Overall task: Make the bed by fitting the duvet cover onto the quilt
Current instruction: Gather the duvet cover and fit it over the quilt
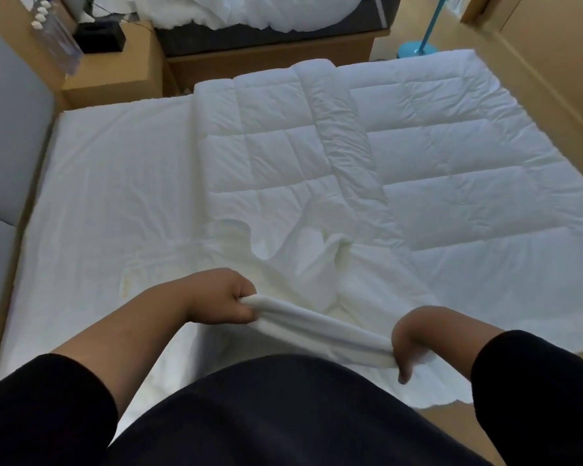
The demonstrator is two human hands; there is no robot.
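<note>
Here both fingertips vanish into bunched white cloth: left hand [223, 297] and right hand [408, 341] grip the puffy quilt [317, 156] edge.

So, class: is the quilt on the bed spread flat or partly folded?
Partly folded. The quilt lies flat on its right side, but its left part is doubled back over itself, forming a raised ridge down the middle.

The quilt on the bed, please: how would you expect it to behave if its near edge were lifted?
The quilt would probably flop: one strip already lies folded over itself. Its puffy stitched panels suggest it is light for its bulk. Both hands, left and right, bunch white fabric easily.
</note>
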